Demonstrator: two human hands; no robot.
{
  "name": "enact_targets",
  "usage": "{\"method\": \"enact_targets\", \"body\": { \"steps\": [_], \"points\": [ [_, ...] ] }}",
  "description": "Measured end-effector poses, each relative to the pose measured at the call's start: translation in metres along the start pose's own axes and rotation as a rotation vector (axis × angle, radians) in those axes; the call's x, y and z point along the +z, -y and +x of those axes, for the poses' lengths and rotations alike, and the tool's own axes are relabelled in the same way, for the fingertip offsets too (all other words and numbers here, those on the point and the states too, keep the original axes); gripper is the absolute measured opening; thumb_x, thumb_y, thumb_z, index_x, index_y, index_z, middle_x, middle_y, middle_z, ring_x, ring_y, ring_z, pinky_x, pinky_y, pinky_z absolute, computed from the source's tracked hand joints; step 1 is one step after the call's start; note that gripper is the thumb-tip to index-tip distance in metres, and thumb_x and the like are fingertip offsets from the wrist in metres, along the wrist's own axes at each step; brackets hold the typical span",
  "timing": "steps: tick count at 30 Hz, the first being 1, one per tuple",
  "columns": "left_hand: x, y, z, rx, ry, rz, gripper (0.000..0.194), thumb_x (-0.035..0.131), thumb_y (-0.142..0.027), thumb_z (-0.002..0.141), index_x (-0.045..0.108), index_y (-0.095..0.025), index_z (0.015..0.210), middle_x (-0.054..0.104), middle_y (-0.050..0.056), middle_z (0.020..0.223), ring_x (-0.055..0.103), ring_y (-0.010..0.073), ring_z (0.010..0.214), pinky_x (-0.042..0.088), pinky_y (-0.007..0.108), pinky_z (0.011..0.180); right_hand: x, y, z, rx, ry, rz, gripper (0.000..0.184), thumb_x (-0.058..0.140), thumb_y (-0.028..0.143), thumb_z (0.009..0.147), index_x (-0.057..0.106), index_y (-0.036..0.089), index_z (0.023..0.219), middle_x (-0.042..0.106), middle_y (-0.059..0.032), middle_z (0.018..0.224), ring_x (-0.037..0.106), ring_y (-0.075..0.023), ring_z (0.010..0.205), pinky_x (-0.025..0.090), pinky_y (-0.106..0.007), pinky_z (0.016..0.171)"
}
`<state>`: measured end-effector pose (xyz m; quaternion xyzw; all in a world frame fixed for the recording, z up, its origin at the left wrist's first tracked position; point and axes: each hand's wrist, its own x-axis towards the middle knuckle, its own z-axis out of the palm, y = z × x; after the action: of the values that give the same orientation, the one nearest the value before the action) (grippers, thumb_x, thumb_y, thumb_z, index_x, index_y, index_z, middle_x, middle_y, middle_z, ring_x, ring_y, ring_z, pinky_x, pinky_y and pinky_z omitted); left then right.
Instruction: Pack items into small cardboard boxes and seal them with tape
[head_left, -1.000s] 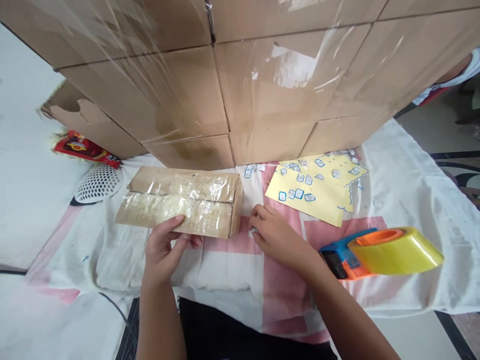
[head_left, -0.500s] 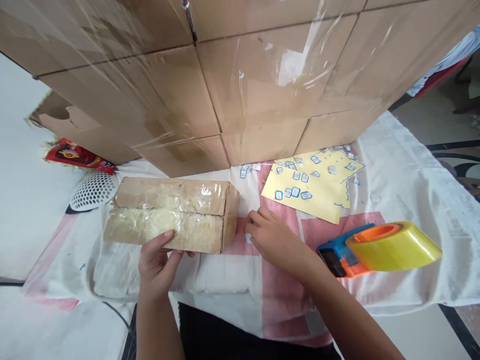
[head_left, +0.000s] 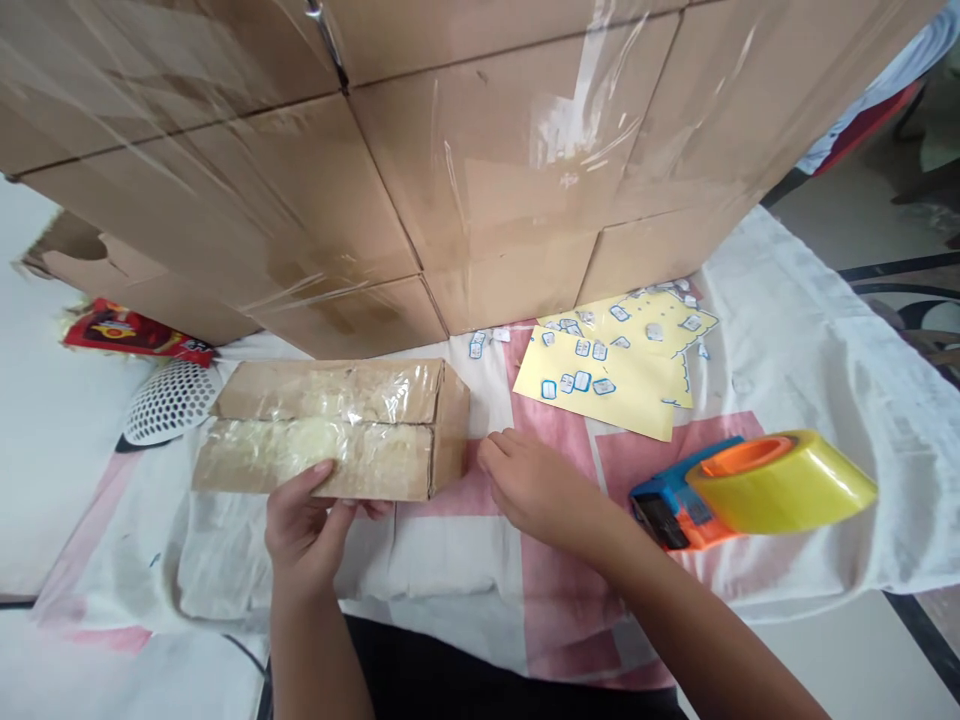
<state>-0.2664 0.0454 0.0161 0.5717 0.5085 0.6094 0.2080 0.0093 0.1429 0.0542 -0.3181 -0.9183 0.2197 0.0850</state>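
A small cardboard box (head_left: 330, 425), its top sealed with clear tape, lies on a white and pink cloth (head_left: 465, 560). My left hand (head_left: 304, 525) grips its near edge, thumb on top and fingers underneath. My right hand (head_left: 529, 485) rests on the cloth just right of the box's end, fingers curled together in a pinch; what they hold, if anything, is hidden. A tape dispenser (head_left: 750, 490) with a yellow roll and an orange and blue body lies to the right of that hand.
A wall of large taped cartons (head_left: 465, 150) stands right behind the box. Yellow sheets (head_left: 607, 365) with several small blue-edged stickers lie at the back right. A white perforated object (head_left: 169, 400) and a red packet (head_left: 135, 332) sit at the left.
The view has drifted, so everything sits a little lower and to the left. My right hand has slid slightly away from the box's end. My left hand keeps its grip.
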Motion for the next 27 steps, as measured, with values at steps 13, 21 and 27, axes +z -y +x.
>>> {"method": "enact_targets", "body": {
  "steps": [13,21,27],
  "points": [
    [-0.001,0.007,0.0,0.081,0.0,-0.004,0.057,0.074,-0.005,0.081,0.06,-0.032,0.13,0.072,-0.005,0.076,0.07,0.0162,0.056,0.062,0.03,0.054,0.042,0.003,0.029,0.243,-0.65,0.719,0.018,0.051,0.016,0.093,0.056,0.021,0.109,0.063,-0.0041,0.097,0.063,-0.0159,0.081,0.052,-0.03,0.069],
    [0.005,0.003,0.009,0.133,0.009,-0.05,0.06,0.074,-0.004,0.08,0.061,-0.034,0.13,0.072,-0.004,0.08,0.069,0.0151,0.056,0.063,0.03,0.052,0.039,0.008,0.03,0.055,-0.793,0.736,0.011,0.055,0.016,0.093,0.063,0.022,0.089,0.065,-0.0038,0.09,0.063,-0.0158,0.081,0.054,-0.03,0.07],
    [-0.001,0.008,0.0,0.113,-0.04,0.007,0.062,0.08,-0.009,0.073,0.064,-0.036,0.127,0.068,-0.005,0.078,0.067,0.017,0.052,0.061,0.032,0.043,0.043,0.007,0.034,0.067,-0.837,0.803,0.015,0.059,0.015,0.09,0.069,0.024,0.086,0.074,-0.003,0.089,0.068,-0.0176,0.085,0.058,-0.036,0.078]
  ]
}}
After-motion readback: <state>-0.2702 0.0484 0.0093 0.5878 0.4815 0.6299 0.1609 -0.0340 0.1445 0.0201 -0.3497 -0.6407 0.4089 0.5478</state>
